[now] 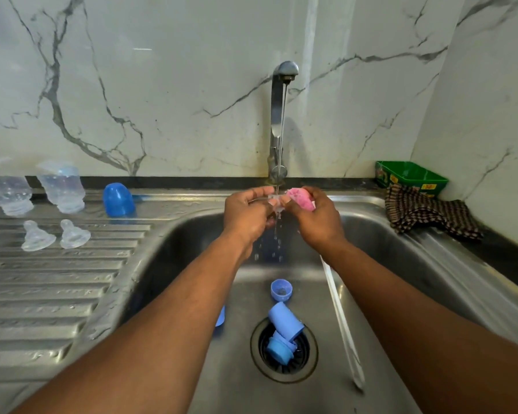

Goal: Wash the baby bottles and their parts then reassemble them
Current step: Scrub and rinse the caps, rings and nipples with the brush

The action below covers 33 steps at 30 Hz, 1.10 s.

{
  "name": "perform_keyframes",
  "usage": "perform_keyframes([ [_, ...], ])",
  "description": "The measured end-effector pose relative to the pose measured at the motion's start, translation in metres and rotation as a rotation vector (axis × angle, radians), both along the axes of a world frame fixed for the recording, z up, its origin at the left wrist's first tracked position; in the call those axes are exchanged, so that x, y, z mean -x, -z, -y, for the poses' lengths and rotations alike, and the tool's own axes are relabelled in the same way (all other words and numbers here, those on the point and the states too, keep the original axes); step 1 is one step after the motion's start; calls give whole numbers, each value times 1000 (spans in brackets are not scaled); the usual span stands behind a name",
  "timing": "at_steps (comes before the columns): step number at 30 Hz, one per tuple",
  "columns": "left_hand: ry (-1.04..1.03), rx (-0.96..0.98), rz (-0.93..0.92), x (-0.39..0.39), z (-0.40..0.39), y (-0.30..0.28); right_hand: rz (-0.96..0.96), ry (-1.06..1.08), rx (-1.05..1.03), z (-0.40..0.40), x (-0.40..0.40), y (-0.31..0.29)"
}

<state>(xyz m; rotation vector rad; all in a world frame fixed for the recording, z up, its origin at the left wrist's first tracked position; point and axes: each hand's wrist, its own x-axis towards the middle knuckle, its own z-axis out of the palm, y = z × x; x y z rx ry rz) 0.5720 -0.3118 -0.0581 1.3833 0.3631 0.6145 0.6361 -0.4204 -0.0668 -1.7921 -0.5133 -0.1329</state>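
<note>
Closest to the person, over the sink drain (284, 351), lie a blue bottle collar (285, 321) and a smaller blue ring (277, 346), one against the other. A little farther than the drain sits a small blue cap (281, 289), open side up. A white brush handle (340, 318) runs from near the drain, on its right, up toward the hands.

Farther than the drain, under the tap (281, 115), the two hands meet in the thin stream of water. The left hand (247, 215) has its fingers curled round a clear teat (276, 203). The teat pokes out to the right of those fingers and I think it points down, but it is hard to see. The right hand (317, 218) grips a pink sponge (301, 198), which touches the teat from the right. So the sponge hand is the one that rubs, I think, and nothing stands between them.

Far left of the drain, on the ribbed draining board (57, 279), rest two clear teats (54, 234). Past them stand two clear bottles (36, 191) upside down and a blue dome cap (118, 200). Far right lie a checked cloth (425, 212) and a green tub (410, 177).
</note>
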Motion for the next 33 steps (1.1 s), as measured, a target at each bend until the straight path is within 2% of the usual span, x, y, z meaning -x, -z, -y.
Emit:
perform_keyframes([
  [7,16,-3,-31,3,6,4,-75,-98,2,-9,-1,2],
  [12,-29,-106,-60,2,11,9,-15,34,171,-8,1,2],
  [15,-90,-112,-47,0,9,8,-21,148,140,-8,2,-2],
  [18,-119,-35,-13,1,5,7,-62,206,72,-4,1,-1],
  [21,-96,44,22,2,9,4,-229,107,-28,-1,2,1],
  [24,-52,26,38,2,12,5,-362,-73,-30,-9,7,2],
  [26,-62,-51,36,0,9,9,-309,-92,-27,-15,10,1],
  [29,-88,-200,21,-3,5,13,-220,22,8,-18,7,2],
  [33,-101,-162,38,-4,9,8,-172,177,-44,-11,3,2],
])
